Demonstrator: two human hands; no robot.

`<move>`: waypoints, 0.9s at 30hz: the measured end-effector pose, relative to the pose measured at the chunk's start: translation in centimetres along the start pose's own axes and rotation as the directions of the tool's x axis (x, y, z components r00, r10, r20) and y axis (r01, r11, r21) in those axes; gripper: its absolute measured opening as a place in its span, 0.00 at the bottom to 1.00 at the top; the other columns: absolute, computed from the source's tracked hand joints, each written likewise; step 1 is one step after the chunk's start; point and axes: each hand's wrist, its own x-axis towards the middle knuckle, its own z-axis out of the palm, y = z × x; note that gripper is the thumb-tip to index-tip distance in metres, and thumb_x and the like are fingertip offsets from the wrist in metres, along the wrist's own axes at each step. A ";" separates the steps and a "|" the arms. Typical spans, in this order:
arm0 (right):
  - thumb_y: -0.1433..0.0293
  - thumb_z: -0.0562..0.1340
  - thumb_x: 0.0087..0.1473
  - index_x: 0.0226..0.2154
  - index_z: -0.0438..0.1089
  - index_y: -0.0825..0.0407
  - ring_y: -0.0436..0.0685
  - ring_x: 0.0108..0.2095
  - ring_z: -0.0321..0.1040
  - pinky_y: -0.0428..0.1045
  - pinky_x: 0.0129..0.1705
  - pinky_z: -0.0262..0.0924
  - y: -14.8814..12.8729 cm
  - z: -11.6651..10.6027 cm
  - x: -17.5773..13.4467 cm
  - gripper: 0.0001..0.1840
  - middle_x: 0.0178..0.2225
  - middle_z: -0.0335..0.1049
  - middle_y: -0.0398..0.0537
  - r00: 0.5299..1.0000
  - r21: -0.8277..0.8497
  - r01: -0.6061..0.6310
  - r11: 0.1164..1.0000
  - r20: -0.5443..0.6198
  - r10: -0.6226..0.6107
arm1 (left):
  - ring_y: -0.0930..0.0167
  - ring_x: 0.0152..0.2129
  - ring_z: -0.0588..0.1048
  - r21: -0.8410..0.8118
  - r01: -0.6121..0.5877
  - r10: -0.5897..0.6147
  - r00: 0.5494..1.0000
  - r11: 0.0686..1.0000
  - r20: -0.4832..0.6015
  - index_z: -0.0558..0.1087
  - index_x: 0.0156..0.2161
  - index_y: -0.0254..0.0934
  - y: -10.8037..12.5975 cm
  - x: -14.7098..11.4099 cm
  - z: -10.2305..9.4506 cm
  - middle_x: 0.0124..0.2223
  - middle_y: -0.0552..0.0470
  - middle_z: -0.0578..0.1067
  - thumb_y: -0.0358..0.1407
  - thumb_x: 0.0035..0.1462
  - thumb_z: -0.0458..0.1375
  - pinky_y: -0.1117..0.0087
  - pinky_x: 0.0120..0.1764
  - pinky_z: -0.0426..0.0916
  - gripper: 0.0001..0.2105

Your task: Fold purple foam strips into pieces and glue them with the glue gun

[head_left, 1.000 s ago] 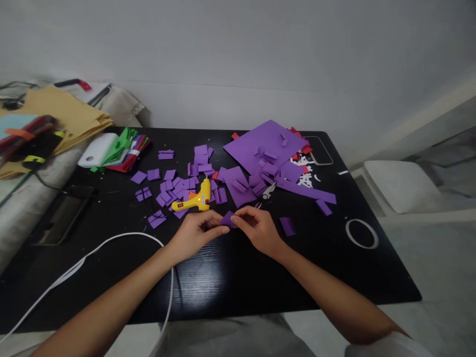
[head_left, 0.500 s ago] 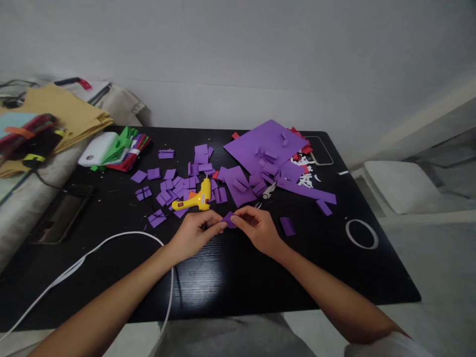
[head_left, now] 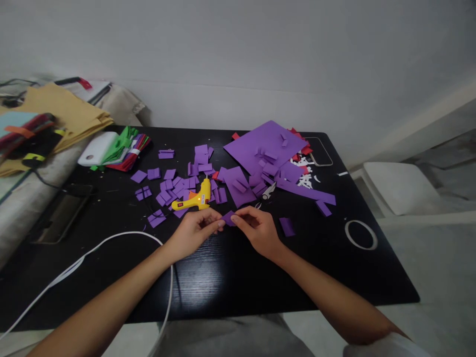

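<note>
We face a plain grey wall point(head_left: 238, 54) behind a black table point(head_left: 267, 282), whose glossy top catches a pale patch of light point(head_left: 203, 285). Beyond its right edge, we see a white seat point(head_left: 401, 187) and grey floor point(head_left: 442, 277).

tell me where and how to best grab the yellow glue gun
The yellow glue gun is probably best gripped by its handle, from above on the near side: it lies flat on its side, the handle sticks out left with the orange trigger on its far edge, and the nozzle points away from the person.
</note>
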 end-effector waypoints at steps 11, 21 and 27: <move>0.61 0.69 0.55 0.33 0.74 0.49 0.55 0.33 0.74 0.50 0.40 0.70 0.2 0.0 0.0 0.09 0.32 0.75 0.44 0.998 0.069 -0.032 0.997 0.055 0.028 | 0.75 0.22 0.67 0.050 -0.084 0.090 0.984 0.995 -0.151 0.72 0.30 0.35 0.7 0.0 -1.5 0.26 0.53 0.72 0.45 0.68 0.52 0.74 0.26 0.63 0.19; 0.61 0.70 0.54 0.32 0.75 0.49 0.53 0.30 0.71 0.49 0.37 0.69 -0.5 0.0 -0.1 0.09 0.31 0.74 0.44 0.993 0.125 -0.029 0.992 0.118 0.015 | 0.66 0.48 0.74 0.249 -0.326 0.319 0.945 0.912 0.066 0.71 0.60 0.44 1.2 -0.2 -1.2 0.60 0.44 0.72 0.35 0.67 0.55 0.68 0.42 0.72 0.18; 0.58 0.72 0.49 0.31 0.75 0.49 0.49 0.23 0.64 0.47 0.29 0.64 -0.4 -0.6 0.8 0.13 0.24 0.68 0.39 0.991 0.291 -0.134 0.947 0.036 0.129 | 0.71 0.31 0.75 0.257 -0.265 0.245 0.964 0.929 0.107 0.79 0.42 0.38 1.0 -0.3 -0.9 0.35 0.51 0.79 0.41 0.65 0.60 0.71 0.36 0.69 0.10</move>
